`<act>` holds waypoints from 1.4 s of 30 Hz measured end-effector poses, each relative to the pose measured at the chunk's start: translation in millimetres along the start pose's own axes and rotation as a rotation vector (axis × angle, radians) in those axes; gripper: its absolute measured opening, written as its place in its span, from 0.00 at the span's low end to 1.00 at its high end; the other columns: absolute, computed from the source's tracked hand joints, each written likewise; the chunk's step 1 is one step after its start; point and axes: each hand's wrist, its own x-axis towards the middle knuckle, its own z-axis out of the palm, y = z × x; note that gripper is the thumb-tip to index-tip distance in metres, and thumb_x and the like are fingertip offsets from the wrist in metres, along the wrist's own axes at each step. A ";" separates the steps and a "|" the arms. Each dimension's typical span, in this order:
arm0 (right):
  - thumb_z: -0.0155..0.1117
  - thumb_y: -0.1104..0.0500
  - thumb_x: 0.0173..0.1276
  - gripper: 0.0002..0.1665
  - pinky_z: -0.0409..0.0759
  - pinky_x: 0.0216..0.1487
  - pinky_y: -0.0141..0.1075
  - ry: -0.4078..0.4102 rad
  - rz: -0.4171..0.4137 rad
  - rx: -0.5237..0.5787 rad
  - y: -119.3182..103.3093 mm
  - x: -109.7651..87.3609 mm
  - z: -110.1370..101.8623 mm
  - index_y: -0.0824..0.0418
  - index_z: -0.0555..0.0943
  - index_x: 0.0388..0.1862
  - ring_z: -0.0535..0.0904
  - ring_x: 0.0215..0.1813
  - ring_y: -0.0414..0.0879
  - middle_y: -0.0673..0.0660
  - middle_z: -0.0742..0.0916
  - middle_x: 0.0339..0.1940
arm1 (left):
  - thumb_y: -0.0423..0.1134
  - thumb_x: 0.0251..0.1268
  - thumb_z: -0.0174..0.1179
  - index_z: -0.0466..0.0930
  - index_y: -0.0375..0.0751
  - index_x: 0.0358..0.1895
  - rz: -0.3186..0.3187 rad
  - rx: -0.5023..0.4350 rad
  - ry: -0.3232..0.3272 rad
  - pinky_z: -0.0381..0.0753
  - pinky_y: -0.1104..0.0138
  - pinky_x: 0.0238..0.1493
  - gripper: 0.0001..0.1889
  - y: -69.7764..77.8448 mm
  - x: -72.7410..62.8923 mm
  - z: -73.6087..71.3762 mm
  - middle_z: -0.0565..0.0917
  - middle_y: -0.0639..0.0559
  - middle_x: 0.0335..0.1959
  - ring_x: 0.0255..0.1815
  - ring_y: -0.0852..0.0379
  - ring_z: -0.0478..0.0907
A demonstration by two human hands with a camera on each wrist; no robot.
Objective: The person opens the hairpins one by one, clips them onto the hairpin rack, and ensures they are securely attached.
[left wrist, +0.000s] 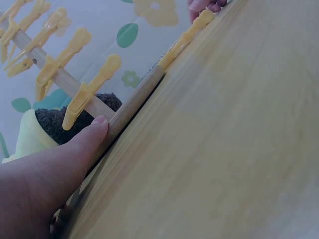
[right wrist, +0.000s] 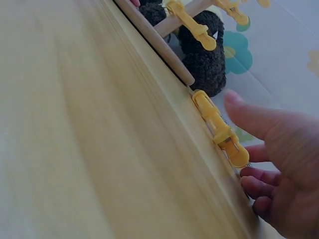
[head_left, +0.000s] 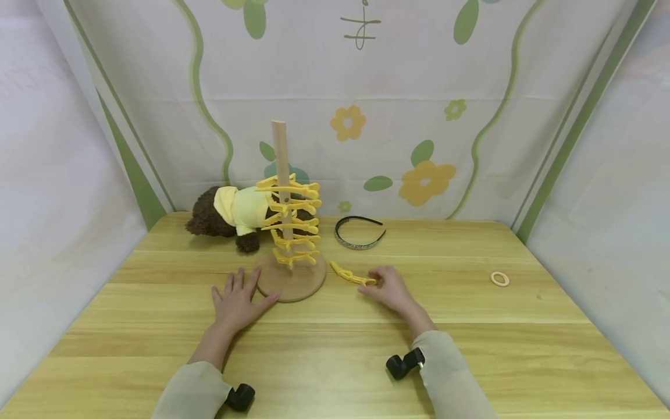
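Observation:
A wooden post rises from a round wooden base, with several yellow plastic clips stacked along it. My left hand lies with fingers spread at the base's near left edge. In the left wrist view its thumb presses against the base rim. To the right of the base, one loose yellow clip lies on the table. My right hand is around this clip's right end. Its thumb stands apart from the clip in the right wrist view, and the fingers are beside the handle.
Behind the post lies a dark brown plush toy in a pale yellow top. A glittery black headband rests behind the loose clip. A small pale ring lies far right. A white patterned curtain closes off the table's back.

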 end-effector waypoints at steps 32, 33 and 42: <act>0.64 0.58 0.54 0.22 0.71 0.32 0.36 -0.044 0.004 0.005 2.6 -0.4 -17.9 0.68 0.75 0.46 0.71 0.33 0.46 0.56 0.77 0.34 | 0.73 0.46 0.40 0.49 0.48 0.67 -0.002 -0.010 -0.003 0.27 0.36 0.48 0.47 -1.8 0.6 2.1 0.47 0.31 0.64 0.63 0.33 0.37; 0.64 0.58 0.54 0.22 0.72 0.33 0.37 -0.053 0.009 0.013 2.4 -0.4 -20.0 0.68 0.75 0.46 0.72 0.35 0.46 0.56 0.77 0.36 | 0.73 0.46 0.41 0.48 0.48 0.67 -0.004 -0.012 -0.005 0.27 0.36 0.48 0.47 -2.1 0.5 2.3 0.46 0.31 0.64 0.63 0.34 0.37; 0.62 0.59 0.56 0.21 0.72 0.35 0.39 -0.072 -0.018 -0.038 0.5 4.0 -43.7 0.70 0.74 0.47 0.73 0.37 0.49 0.59 0.78 0.38 | 0.73 0.47 0.40 0.48 0.47 0.67 0.001 -0.002 -0.006 0.27 0.36 0.48 0.47 -1.1 -0.3 1.7 0.47 0.31 0.64 0.63 0.34 0.37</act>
